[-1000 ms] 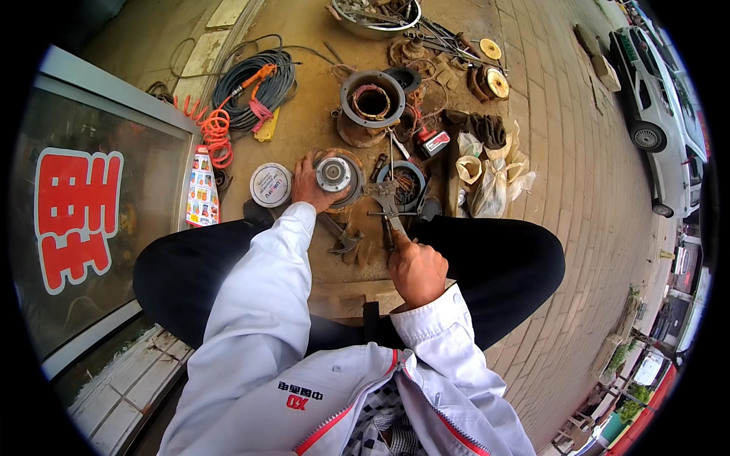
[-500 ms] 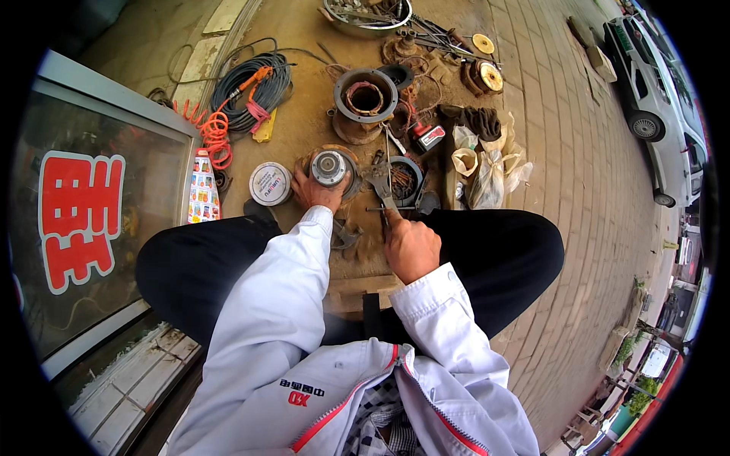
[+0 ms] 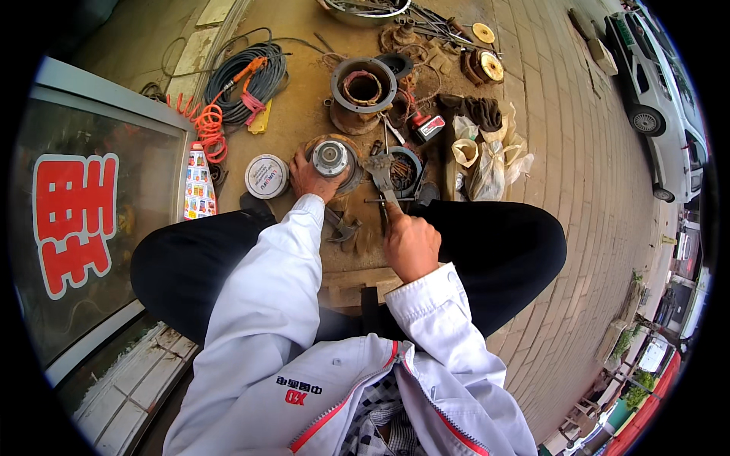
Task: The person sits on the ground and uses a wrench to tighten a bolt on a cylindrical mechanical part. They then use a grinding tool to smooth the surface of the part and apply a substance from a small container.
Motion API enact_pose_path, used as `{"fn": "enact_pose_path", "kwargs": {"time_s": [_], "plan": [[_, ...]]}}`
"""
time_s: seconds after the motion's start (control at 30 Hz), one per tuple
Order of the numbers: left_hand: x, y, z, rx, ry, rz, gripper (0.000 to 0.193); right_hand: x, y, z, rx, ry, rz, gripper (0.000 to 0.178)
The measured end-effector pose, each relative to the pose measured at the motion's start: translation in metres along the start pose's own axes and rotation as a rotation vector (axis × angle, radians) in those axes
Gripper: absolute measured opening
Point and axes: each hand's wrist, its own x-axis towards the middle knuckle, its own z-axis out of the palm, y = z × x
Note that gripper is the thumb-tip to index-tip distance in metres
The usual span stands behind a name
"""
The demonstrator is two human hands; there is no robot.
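Note:
My left hand (image 3: 310,181) is closed round the lower left side of a round metal machine part (image 3: 330,156), which has a bright silver cap and a wider rusty base. In my right hand (image 3: 411,245) is the handle of a broad-headed wrench (image 3: 382,176), its jaws pointing away from me, just right of the part. Beyond the wrench stands a small dark bowl (image 3: 418,162) of screws or bolts. A hammer (image 3: 343,228) lies on the ground between my forearms. Left of my left hand sits a round white-lidded tin (image 3: 267,176).
Farther off stand a cylindrical metal housing (image 3: 357,121) and a metal basin (image 3: 372,17) of parts. Coiled black cable (image 3: 239,83) and an orange air hose (image 3: 211,133) lie beside a glass door (image 3: 99,213). To the right are plastic bags (image 3: 490,178) and a red-black battery pack (image 3: 428,127).
The view has shifted slightly, so nearby things appear a little higher and farther left. Both hands keep their grips, and the wrench head has stayed close to the metal part.

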Motion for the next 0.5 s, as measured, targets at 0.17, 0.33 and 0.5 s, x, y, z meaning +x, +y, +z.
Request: {"fn": "enact_pose_path", "kwargs": {"time_s": [0.17, 0.33, 0.5], "plan": [[0.001, -0.003, -0.001, 0.054, 0.013, 0.023, 0.091, -0.005, -0.003, -0.009, -0.017, -0.035, -0.015, 0.031], [0.002, -0.003, -0.003, -0.030, 0.029, 0.023, 0.091, 0.020, -0.005, -0.006, 0.010, 0.008, -0.057, 0.037], [-0.002, -0.002, 0.001, 0.041, 0.017, 0.050, 0.089, -0.016, 0.006, -0.002, -0.041, -0.042, -0.007, 0.038]]}}
